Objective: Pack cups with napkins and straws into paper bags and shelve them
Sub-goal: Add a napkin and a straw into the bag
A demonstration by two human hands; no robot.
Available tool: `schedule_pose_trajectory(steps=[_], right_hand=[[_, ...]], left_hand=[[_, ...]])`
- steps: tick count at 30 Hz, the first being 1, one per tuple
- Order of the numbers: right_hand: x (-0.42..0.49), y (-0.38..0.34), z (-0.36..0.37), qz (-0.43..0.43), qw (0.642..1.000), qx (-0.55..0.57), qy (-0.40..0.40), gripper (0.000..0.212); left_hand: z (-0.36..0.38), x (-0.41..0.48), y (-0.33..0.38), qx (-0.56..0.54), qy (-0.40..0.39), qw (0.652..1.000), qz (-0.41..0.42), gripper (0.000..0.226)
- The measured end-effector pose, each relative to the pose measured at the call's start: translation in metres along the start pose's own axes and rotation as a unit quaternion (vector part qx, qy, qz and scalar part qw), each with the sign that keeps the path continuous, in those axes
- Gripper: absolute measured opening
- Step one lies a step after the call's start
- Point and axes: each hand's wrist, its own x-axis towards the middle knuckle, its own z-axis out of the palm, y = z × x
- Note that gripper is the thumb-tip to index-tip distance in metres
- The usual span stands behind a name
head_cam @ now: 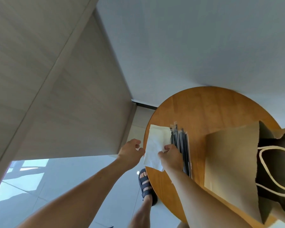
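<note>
head view: right hand (170, 156) pinches crinkly white paper napkin (155, 142).

Surface (204, 109): orange-brown wood, faint straight grain, glossy sheen.
Napkins (155, 142): white, far edge slightly cream.
Straws (182, 142): black, in clear wrappers.
Paper bag (229, 162): plain kraft tan outside, dark inside.
Rope handle (266, 170): off-white.
Sandal (145, 186): dark navy-grey straps.
Floor (56, 186): pale grey-white glossy tiles, thin seams, bluish reflections.
Wall (187, 46): plain pale grey-white.
Panel (56, 79) at left: beige, fine streaked grain.
</note>
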Motion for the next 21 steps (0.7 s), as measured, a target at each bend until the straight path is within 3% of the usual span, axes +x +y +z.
schedule_pose_trajectory(steps=[7,9,14,16,19,21], right_hand=[[-0.019,0.009,-0.025,-0.006,0.954,0.281,-0.105,0.014],[-0.026,0.011,-0.036,-0.032,0.944,0.299,-0.133,0.014],[-0.029,0.016,-0.057,-0.047,0.935,0.320,-0.147,0.022],[-0.026,0.021,-0.062,-0.045,0.934,0.333,-0.116,0.026],[-0.015,0.041,-0.061,-0.039,0.987,0.154,0.029,0.027],[-0.011,0.051,-0.060,-0.021,0.997,0.007,0.075,0.034]], left_hand=[[0.010,-0.003,0.011,-0.080,-0.056,0.995,-0.002,0.044],[0.014,0.000,0.014,-0.117,-0.081,0.990,0.005,0.052],[0.022,0.003,0.024,-0.158,-0.084,0.984,0.005,0.033],[0.025,0.001,0.028,-0.184,-0.079,0.980,-0.002,0.026],[0.028,0.000,0.029,-0.214,-0.063,0.975,-0.015,0.019],[0.029,-0.001,0.026,-0.233,-0.053,0.971,-0.019,0.020]])
